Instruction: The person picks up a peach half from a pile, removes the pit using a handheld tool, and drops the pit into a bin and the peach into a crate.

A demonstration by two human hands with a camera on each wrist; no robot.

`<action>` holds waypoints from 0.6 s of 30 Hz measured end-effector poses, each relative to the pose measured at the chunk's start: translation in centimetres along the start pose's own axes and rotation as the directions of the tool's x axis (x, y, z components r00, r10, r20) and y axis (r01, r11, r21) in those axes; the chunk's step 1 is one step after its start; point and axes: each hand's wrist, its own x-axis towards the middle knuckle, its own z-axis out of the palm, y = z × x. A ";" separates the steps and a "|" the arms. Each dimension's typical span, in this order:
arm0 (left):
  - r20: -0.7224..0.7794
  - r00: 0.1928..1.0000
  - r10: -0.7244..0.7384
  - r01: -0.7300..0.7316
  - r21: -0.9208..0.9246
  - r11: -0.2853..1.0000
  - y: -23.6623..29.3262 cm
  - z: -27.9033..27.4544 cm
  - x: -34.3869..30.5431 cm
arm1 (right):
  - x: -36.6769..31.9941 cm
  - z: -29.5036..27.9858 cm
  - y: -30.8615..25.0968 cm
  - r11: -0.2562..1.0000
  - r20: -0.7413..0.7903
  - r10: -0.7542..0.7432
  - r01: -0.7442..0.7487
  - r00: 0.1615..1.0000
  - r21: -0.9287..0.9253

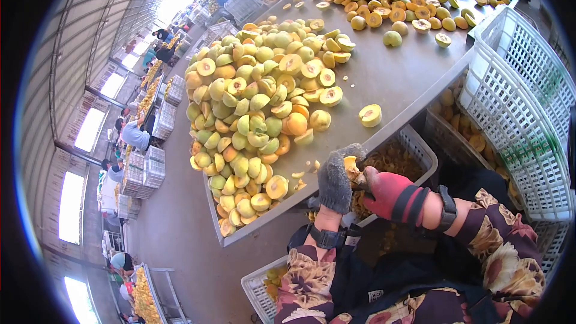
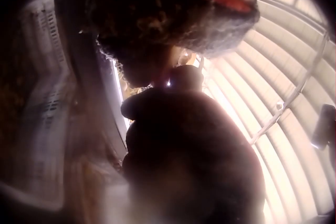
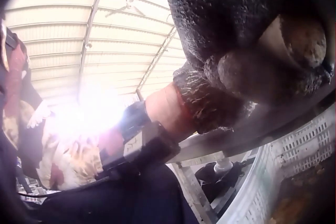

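Note:
My left hand point(image 1: 335, 181), in a grey knitted glove, grips a yellow peach half point(image 1: 350, 165) just past the metal table's near edge. In the right wrist view the cut peach half point(image 3: 303, 40) shows between dark gloved fingers point(image 3: 247, 74). My right hand point(image 1: 393, 197), in a red glove with dark bands, is curled up against the left one. Its thumb presses a small brownish piece point(image 1: 359, 179) beside the peach; I cannot tell what that piece is. Backlight darkens both hands in the left wrist view.
A large heap of halved peaches point(image 1: 258, 108) covers the left of the metal table point(image 1: 384, 78); another heap point(image 1: 420, 0) lies at the back. One half point(image 1: 370, 115) sits alone near the edge. Below is a crate point(image 1: 423, 150) of brown scraps; white crates point(image 1: 516, 96) stand at right.

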 end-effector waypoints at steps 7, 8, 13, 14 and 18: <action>0.072 0.995 -0.074 0.086 -0.174 0.981 0.4 -0.2 -0.2 | 0.1 -1.8 -0.3 0.738 0.393 0.102 -0.335 0.914 0.586; 0.067 0.988 -0.137 0.151 -0.318 0.936 0.0 0.0 -0.2 | 0.2 -1.6 0.1 0.669 0.428 0.063 -0.356 0.902 0.652; 0.085 0.937 -0.340 0.313 -0.639 0.703 -1.4 0.4 -0.3 | 0.5 -0.4 0.5 0.805 0.335 0.077 -0.257 0.939 0.536; 0.082 0.932 -0.353 0.325 -0.620 0.714 -1.6 0.3 -0.3 | 0.4 0.0 0.5 0.858 0.290 0.091 -0.222 0.953 0.463; 0.071 0.928 -0.366 0.343 -0.551 0.761 -1.2 0.1 -0.3 | 0.5 0.9 0.9 0.881 0.286 0.103 -0.221 0.953 0.419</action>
